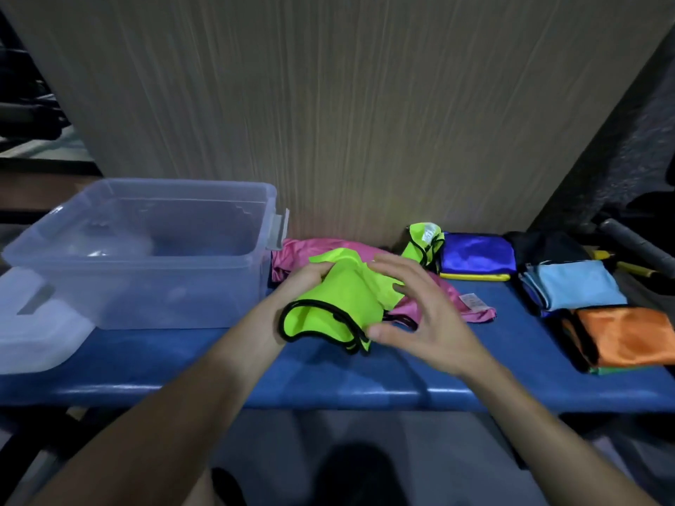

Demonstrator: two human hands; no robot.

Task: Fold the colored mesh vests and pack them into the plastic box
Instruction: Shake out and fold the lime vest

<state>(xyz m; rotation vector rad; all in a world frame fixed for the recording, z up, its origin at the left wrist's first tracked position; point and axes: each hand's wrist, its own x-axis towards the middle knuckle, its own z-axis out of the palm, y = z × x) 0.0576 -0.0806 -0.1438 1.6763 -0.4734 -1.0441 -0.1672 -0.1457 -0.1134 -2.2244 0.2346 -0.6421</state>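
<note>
A neon green mesh vest (328, 304) with black trim is bunched up over the middle of the blue bench (328, 381). My left hand (292, 290) grips its left side, fingers curled into the cloth. Just to its right hovers my right hand (412, 315), fingers spread, thumb close to the vest's lower corner. Under and behind the green vest lies a pink vest (467, 304), spread flat. A clear plastic box (146, 257) stands open at the left. Another green vest (423, 242) sits crumpled at the back.
Folded vests are stacked at the right: purple on yellow (475, 255), light blue (577, 283), orange on green (628, 334). The box's lid (33, 330) lies at the bench's left end. A wood-grain panel (365, 104) rises right behind the bench.
</note>
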